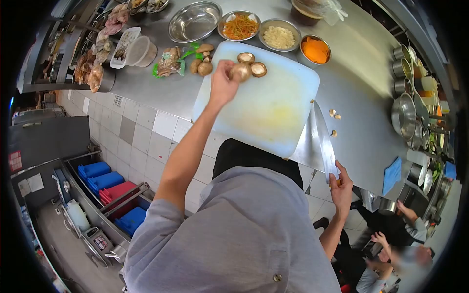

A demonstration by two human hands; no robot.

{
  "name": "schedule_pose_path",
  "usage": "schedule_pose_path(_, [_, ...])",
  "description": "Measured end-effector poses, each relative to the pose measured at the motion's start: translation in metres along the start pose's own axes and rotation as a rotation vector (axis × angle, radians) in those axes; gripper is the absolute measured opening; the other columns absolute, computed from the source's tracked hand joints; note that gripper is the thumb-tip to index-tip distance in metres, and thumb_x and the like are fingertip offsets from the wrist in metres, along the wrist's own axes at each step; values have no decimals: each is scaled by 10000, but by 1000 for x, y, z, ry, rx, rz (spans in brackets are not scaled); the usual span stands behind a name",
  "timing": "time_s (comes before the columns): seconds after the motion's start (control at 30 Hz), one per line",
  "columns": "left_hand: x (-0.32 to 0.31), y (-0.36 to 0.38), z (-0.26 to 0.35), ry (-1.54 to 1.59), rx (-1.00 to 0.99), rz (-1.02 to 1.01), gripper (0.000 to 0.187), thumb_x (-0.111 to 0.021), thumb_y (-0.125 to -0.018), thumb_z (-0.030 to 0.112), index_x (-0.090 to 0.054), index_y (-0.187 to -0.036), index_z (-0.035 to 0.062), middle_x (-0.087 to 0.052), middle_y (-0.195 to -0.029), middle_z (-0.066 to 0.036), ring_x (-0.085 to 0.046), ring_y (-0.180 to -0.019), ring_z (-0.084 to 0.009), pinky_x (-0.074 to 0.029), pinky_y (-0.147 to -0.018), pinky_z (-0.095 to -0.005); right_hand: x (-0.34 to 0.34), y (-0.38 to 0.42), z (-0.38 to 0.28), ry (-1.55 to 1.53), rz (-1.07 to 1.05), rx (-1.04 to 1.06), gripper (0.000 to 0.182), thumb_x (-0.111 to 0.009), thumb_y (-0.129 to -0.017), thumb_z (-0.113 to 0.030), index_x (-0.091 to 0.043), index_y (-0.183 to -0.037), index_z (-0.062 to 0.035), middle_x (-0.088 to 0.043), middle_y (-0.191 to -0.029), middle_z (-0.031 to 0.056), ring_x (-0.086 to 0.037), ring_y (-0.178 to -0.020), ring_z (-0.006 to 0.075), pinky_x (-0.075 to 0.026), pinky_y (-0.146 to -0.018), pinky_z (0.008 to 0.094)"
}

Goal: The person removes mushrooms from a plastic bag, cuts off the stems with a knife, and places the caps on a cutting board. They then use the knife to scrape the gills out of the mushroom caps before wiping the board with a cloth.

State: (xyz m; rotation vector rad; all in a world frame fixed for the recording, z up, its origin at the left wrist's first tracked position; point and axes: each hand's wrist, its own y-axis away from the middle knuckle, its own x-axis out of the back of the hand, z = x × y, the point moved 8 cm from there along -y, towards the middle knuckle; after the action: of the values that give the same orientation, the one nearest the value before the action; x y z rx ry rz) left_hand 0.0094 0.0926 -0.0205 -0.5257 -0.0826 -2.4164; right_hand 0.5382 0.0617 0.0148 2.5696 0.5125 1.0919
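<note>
My left hand (225, 81) is over the far left part of a white cutting board (264, 117), its fingers closed on a brown mushroom (241, 72), slightly blurred. Two mushroom caps (258, 69) lie underside up right beside it. My right hand (341, 188) grips the handle of a large knife (322, 141), off the board's right side, its blade pointing away from me along the board's edge. Several small cut stem pieces (334, 115) lie on the steel counter right of the blade. More whole mushrooms (201, 67) sit left of the board, by a plastic bag of mushrooms (170, 62).
Behind the board stand an empty steel bowl (195, 22) and bowls of orange shreds (239, 26), pale pieces (279, 37) and orange slices (315, 50). A blue cloth (391, 176) lies at the counter's right. Other people (391, 244) work at lower right.
</note>
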Motion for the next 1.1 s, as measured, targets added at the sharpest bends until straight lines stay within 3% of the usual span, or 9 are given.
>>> schedule_pose_path(0.2, [31,-56,-23,-412,-99,-19,480,-738,-885,177,-626,-1340,72,-694,-1276,-163,-620,-1196,-377,-499,-1029,-486,-10,-4,-29,-32,18,27,461,-690,-984,-64,-629,-1441,-82,-469,-674,2,-410,-604,71,-385,-579,269])
schedule_pose_path(0.33, [77,-53,-34,-820,-332,-136,601,-709,-772,46,-634,-1360,152,-652,-1352,-111,-578,-1240,-357,-496,-1023,-478,-30,1,-36,-30,-3,35,439,-712,-979,-100,-640,-1411,-92,-516,-660,59,-444,-592,132,-444,-617,311])
schedule_pose_path(0.43, [77,-44,-48,-942,-398,-256,624,-732,-774,52,-627,-1378,164,-651,-1338,-94,-562,-1253,-347,-474,-1035,-493,-44,3,-41,49,-12,63,448,-734,-967,-117,-637,-1404,-103,-569,-678,139,-490,-608,224,-492,-661,346])
schedule_pose_path(0.47, [79,-42,-42,-950,-383,-275,632,-742,-771,58,-625,-1384,161,-651,-1338,-92,-557,-1259,-347,-465,-1045,-497,-47,4,-36,35,-26,-5,442,-743,-962,-145,-644,-1392,-118,-638,-741,240,-581,-647,336,-532,-702,403])
schedule_pose_path(0.6, [89,-37,-28,-919,-426,-249,596,-750,-819,80,-608,-1397,92,-653,-1326,-89,-604,-1215,-295,-500,-1016,-452,-54,5,-24,29,-22,-8,398,-727,-967,-181,-659,-1351,-101,-708,-880,285,-713,-802,436,-552,-737,455])
schedule_pose_path(0.7, [81,-35,-61,83,15,-229,501,-693,-902,105,-592,-1386,22,-650,-1285,-104,-651,-1097,-219,-553,-922,-373,-58,4,-18,53,-26,-49,385,-723,-969,-177,-660,-1337,-85,-715,-875,265,-708,-785,428,-551,-732,450])
schedule_pose_path(0.8, [25,6,-34,336,177,-336,435,-576,-1003,121,-537,-1421,7,-648,-1231,-116,-670,-987,-181,-578,-816,-330,-59,1,-27,48,9,6,352,-711,-976,-160,-668,-1315,-74,-698,-819,258,-681,-697,415,-534,-665,437])
schedule_pose_path(0.93, [-64,51,-21,284,269,-544,486,-659,-970,110,-526,-1432,38,-675,-1179,-116,-688,-892,-175,-582,-768,-350,-60,-6,-34,-23,38,56,293,-715,-974,-154,-674,-1234,-25,-651,-719,234,-629,-595,359,-497,-602,411])
schedule_pose_path(1.1, [-78,60,12,-213,15,-499,532,-725,-913,72,-554,-1417,59,-667,-1210,-161,-697,-964,-259,-586,-745,-367,-57,-14,-44,1,27,57,294,-729,-970,-181,-676,-1200,-5,-593,-645,205,-560,-536,316,-459,-568,404])
